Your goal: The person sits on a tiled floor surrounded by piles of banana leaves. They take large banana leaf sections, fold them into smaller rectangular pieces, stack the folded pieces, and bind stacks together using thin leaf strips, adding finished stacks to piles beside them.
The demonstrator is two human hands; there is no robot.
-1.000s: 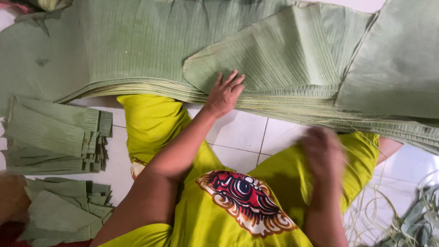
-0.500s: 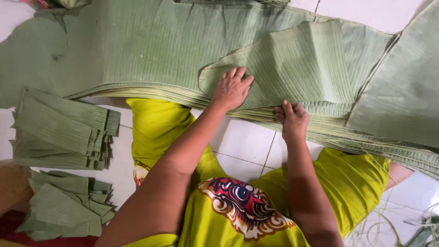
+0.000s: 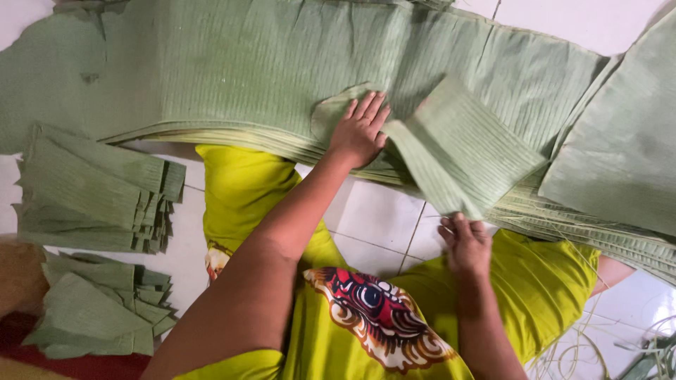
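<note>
A: From the head view, the left hand (image 3: 362, 131) lies flat, fingers spread wide, pressing on the stack of green leaves (image 3: 232, 77) spread over the white tiled floor (image 3: 384, 222). The right hand (image 3: 466, 243) pinches the near edge of a folded leaf piece (image 3: 461, 151) and lifts it off the stack.

B: How would you do that well?

A: I'd judge: keep the flat palm firm beside the fold so the sheets beneath stay put, and lift along the ribs (leaves tear across them easily). Finished folded bundles (image 3: 91, 190) sit well apart to the left, with a second pile (image 3: 98, 313) nearer.

B: And against half a second back?

A: Then both hands rested on the stack's near edge and the piece lay flatter; now the right has drawn back toward the yellow shirt (image 3: 535, 281) and the flap stands raised.
</note>
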